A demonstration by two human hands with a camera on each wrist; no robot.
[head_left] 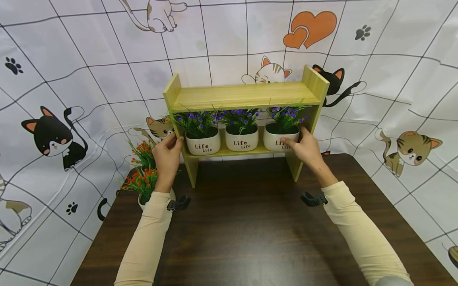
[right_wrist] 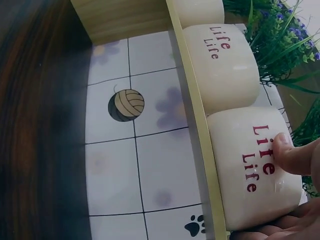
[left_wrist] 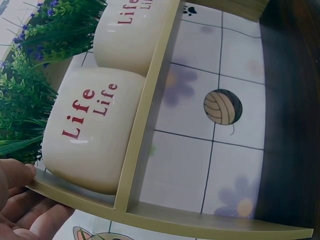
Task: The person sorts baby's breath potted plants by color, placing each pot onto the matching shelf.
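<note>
A light wooden two-tier shelf [head_left: 243, 94] stands at the table's back. On its lower board sit three white pots lettered "Life", with purple-flowered plants: a left pot [head_left: 202, 142], a middle pot [head_left: 241, 138] and a right pot [head_left: 272, 138]. My left hand [head_left: 167, 159] pinches the edge of the shelf's left side panel [left_wrist: 165, 225], thumb inside and fingers outside. With my right hand [head_left: 307, 150] I grip the right pot; the thumb [right_wrist: 291, 155] presses its lettered front and the fingers lie along its outer side, partly hidden.
Two plants with red flowers [head_left: 141, 182] stand left of the shelf, partly behind my left forearm. The dark wooden table [head_left: 243, 226] stretches in front. A white cat-patterned sheet [head_left: 229, 35] covers the wall behind.
</note>
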